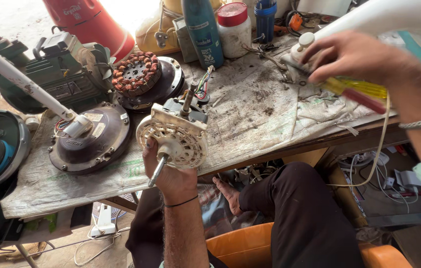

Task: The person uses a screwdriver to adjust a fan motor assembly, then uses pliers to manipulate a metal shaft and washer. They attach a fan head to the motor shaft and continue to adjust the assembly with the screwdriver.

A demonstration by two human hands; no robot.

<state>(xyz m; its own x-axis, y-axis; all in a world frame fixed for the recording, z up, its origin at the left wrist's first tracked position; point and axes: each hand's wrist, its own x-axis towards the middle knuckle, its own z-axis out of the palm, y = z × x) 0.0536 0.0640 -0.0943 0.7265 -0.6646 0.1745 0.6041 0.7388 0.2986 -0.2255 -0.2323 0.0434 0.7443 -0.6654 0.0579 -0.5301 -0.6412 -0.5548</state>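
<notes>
left hand gripping motor, right hand perhaps screwdriver

A dark round motor housing, a copper-wound stator (behind it), a teal bottle and a red-lidded jar.

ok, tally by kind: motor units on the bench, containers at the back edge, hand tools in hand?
Motor units: 3 — cream fan motor in the left hand, dark round motor, copper-wound stator.
Containers: 3 — teal bottle, white jar, blue bottle.
Hand tools: 1 — yellow-handled screwdriver in the right hand.
Total: 7
</notes>
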